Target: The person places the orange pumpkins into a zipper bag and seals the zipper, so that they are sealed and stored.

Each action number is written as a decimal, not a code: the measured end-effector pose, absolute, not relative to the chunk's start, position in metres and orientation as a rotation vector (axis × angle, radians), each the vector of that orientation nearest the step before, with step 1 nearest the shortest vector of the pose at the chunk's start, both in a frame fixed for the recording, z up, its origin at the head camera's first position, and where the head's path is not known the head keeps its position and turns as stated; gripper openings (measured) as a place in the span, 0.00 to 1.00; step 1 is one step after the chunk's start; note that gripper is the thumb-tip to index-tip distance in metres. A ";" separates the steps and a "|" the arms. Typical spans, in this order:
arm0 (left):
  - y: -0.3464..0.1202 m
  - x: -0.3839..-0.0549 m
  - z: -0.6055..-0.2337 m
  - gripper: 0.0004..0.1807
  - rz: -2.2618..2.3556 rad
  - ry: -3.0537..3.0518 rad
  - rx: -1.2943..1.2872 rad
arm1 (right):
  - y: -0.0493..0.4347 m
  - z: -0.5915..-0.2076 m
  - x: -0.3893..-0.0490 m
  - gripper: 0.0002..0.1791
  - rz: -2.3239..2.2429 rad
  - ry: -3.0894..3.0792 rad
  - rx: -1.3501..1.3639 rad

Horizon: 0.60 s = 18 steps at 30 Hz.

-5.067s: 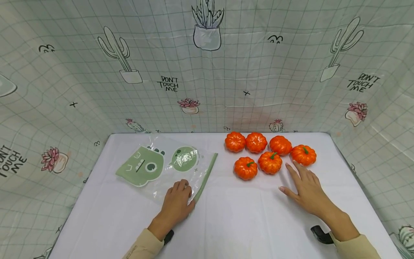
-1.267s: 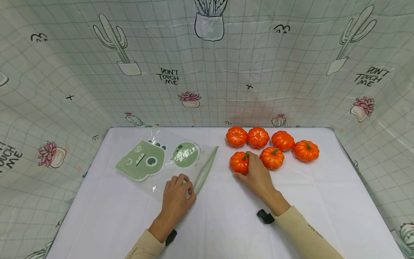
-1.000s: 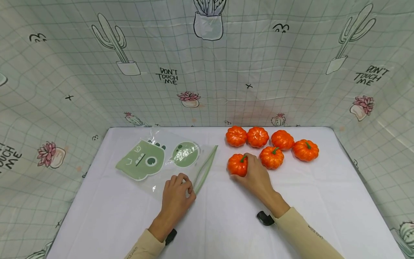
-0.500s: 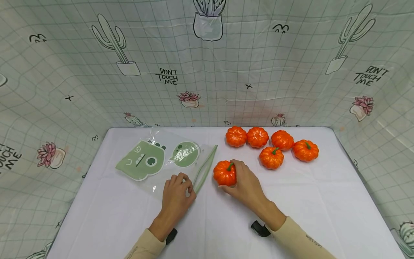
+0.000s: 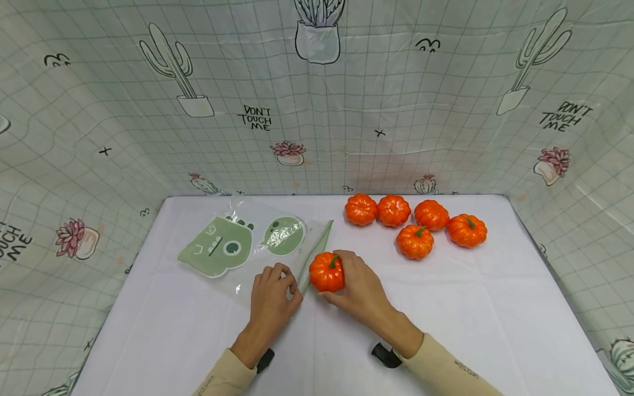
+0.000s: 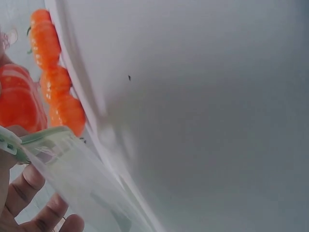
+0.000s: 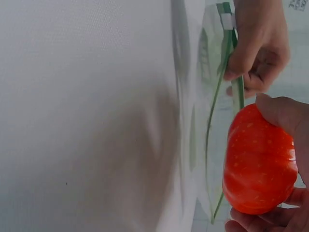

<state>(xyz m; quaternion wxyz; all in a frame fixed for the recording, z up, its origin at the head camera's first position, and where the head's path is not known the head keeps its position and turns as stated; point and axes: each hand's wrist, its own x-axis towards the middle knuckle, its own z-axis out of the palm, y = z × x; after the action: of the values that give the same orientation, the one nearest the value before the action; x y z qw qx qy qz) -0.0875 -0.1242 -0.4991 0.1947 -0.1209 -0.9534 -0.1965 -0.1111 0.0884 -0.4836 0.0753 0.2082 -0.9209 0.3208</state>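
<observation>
A clear zip bag (image 5: 257, 250) printed with green cartoon shapes lies on the left of the white table. My left hand (image 5: 272, 297) pinches the green-edged mouth of the bag, and in the right wrist view its two green edges (image 7: 208, 140) stand apart. Between thumb and fingers, my right hand (image 5: 364, 289) grips a small orange pumpkin (image 5: 327, 272) with a green stem, right at the bag's mouth. The same pumpkin (image 7: 260, 162) fills much of the right wrist view. A white slider (image 7: 227, 21) sits at one end of the bag's edge.
Several more orange pumpkins stand at the back right, among them a front pumpkin (image 5: 415, 242) and a rightmost pumpkin (image 5: 466, 230). A white cloth covers the table (image 5: 446, 324). Behind it hangs a grid-patterned curtain (image 5: 346, 110) with cactus prints.
My right hand has taken hold of the front-left pumpkin and carried it left to the bag's mouth. The bag's edges, together at first, have parted; my left hand has stayed at its edge.
</observation>
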 end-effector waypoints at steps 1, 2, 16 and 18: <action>-0.123 -0.088 -0.499 0.16 -0.555 -2.675 -0.339 | 0.087 -0.484 -0.111 0.49 0.959 -2.761 0.629; -0.123 -0.088 -0.498 0.16 -0.558 -2.676 -0.339 | 0.086 -0.484 -0.111 0.49 0.957 -2.759 0.633; -0.115 -0.088 -0.496 0.16 -0.601 -2.649 -0.305 | 0.074 -0.494 -0.116 0.48 0.852 -2.775 0.645; -0.115 -0.087 -0.497 0.15 -0.596 -2.636 -0.299 | 0.073 -0.495 -0.117 0.48 0.851 -2.779 0.654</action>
<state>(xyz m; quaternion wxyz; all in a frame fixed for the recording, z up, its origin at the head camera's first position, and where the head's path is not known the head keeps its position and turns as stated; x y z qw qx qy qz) -0.0869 -0.1147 -0.4967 0.2100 -0.1074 -0.9479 -0.2143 -0.1171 0.0725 -0.4950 0.0810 0.2188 -0.9298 0.2846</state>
